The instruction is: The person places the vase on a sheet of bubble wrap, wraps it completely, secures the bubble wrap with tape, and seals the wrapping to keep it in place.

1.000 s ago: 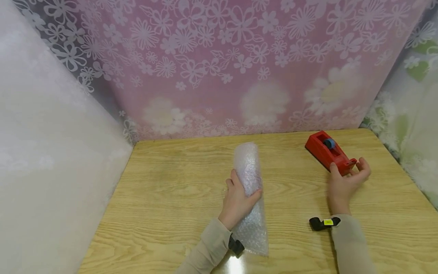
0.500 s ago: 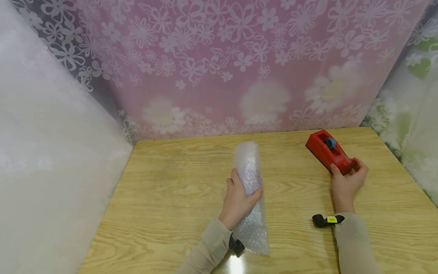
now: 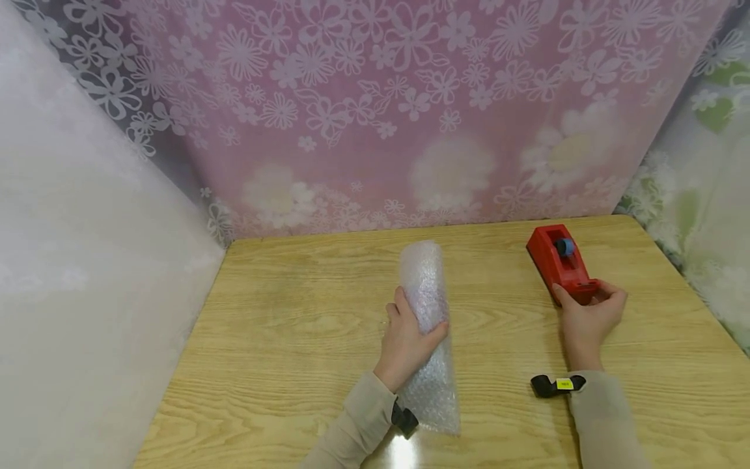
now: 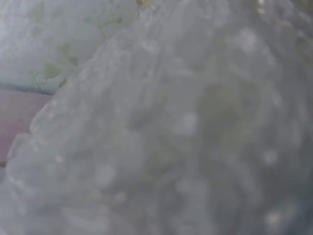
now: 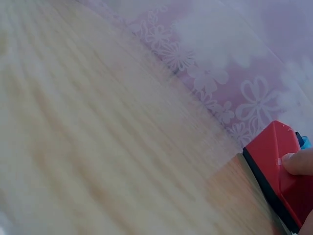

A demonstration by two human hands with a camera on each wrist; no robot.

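Note:
A clear bubble wrap roll (image 3: 423, 280) lies lengthwise on the wooden table, its near end flattened into a loose flap. My left hand (image 3: 407, 345) grips it around the middle, thumb on the right side and fingers on the left. Blurred bubble wrap (image 4: 161, 127) fills most of the left wrist view. At the table's right stands a red tape dispenser (image 3: 553, 257) with a small blue tape roll (image 3: 565, 247). My right hand (image 3: 588, 326) holds its near end between thumb and fingers. In the right wrist view, a thumb (image 5: 299, 163) presses the dispenser's red side (image 5: 276, 152).
The wood-grain table (image 3: 281, 339) ends at a pink flowered curtain (image 3: 363, 130) behind. A whitish sheet (image 3: 88, 260) hangs at the left and a green-patterned one (image 3: 697, 189) at the right. Black wrist cameras (image 3: 404, 419) sit at both cuffs.
My right hand has closed in on the dispenser's near end. That end has swung to the left, so the dispenser points more toward me. The left hand and bubble wrap have stayed put.

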